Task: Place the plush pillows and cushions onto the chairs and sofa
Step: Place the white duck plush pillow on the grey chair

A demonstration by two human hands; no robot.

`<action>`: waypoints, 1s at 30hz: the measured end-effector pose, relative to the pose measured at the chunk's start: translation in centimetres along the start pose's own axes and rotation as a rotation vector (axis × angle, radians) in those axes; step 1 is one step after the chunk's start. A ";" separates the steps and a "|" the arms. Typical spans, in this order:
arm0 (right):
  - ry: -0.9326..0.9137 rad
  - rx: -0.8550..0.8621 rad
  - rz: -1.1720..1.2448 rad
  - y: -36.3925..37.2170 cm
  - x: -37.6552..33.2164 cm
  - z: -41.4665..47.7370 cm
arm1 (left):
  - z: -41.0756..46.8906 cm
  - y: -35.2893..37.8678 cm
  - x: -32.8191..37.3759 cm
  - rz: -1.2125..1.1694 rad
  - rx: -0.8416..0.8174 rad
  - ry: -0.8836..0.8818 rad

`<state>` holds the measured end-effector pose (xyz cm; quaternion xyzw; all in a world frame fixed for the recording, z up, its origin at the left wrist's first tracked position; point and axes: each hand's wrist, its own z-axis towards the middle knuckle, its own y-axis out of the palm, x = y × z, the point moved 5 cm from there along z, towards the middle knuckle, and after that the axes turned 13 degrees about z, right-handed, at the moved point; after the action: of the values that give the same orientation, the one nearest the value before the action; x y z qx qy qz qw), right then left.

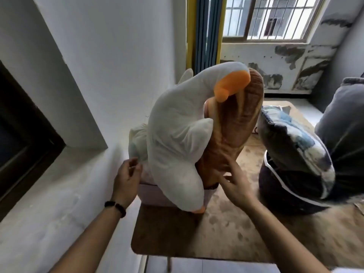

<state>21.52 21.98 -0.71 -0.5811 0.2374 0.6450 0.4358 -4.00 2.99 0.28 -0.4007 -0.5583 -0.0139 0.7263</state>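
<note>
A white goose plush [177,134] with an orange beak stands upright on a pink seat [155,196]. Behind it leans a long brown bread-shaped pillow [234,131]. My left hand [127,178] hovers at the goose's left side, fingers apart and holding nothing. On the other side, my right hand [234,182] is spread open, its fingertips touching the base of the bread pillow. A blue-grey patterned cushion [295,146] leans on a dark round seat [283,194] to the right.
A white wall [98,56] and a dark-framed opening [23,134] lie to the left. A beige rug [226,229] covers the floor. Curtains [206,30] and a barred window [275,16] are behind. A grey beanbag [346,123] sits at the far right.
</note>
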 end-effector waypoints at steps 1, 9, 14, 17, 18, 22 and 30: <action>-0.021 -0.033 0.072 0.9 -0.9 1.2 | 1.8 0.2 1.2 -0.048 0.026 0.007; -0.010 -0.186 0.151 7.0 -2.3 6.4 | 7.6 3.4 6.7 -0.304 0.025 -0.064; 0.098 -0.320 0.206 9.0 -2.5 5.9 | 6.1 4.3 8.0 -0.415 -0.049 -0.055; 0.059 -0.273 0.147 8.8 -5.7 5.8 | 6.9 2.9 8.6 -0.394 -0.113 -0.014; 0.036 -0.247 0.149 8.6 -7.1 5.9 | 7.2 2.3 8.8 -0.394 -0.136 -0.009; -0.049 -0.137 0.185 6.3 -12.6 5.5 | 7.3 -0.9 13.2 -0.478 -0.135 0.165; -0.118 0.300 0.282 -4.9 -18.8 -1.6 | -0.9 -0.5 27.3 -0.433 -0.005 0.743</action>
<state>25.46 17.77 17.90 -0.4319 0.3837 0.6901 0.4359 6.71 13.75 22.97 -0.2438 -0.3300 -0.3108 0.8574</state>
